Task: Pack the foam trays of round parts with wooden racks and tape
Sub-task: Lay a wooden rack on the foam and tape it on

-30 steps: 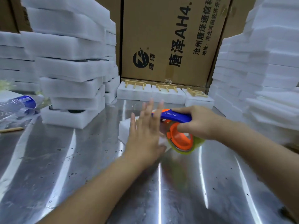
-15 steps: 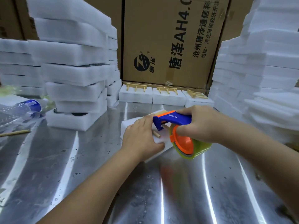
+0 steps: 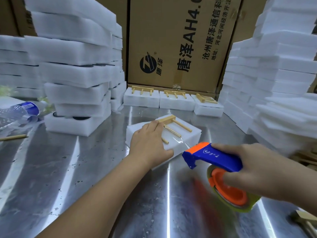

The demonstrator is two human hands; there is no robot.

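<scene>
Pressing tray point(image 3: 187, 140) and rack point(image 3: 169, 118) down with flat, open left hand point(image 3: 149, 145); gripping dispenser point(image 3: 214, 157) in curled right hand point(image 3: 257, 170) just right of it, tape point(image 3: 182, 141) running along rack's pegs.

Tray point(image 3: 186, 134) mid-frame on the table point(image 3: 68, 169), stacks point(image 3: 75, 66) either side.
A rack point(image 3: 171, 125) lies on the tray, the left hand point(image 3: 149, 143) resting on both. At lower right the right hand point(image 3: 257, 170) holds the dispenser point(image 3: 214, 157) just before the tray, tape point(image 3: 182, 140) joining them. Behind, three trays point(image 3: 141, 100) line the box point(image 3: 180, 40). A bottle point(image 3: 18, 110) lies at the left edge.
</scene>
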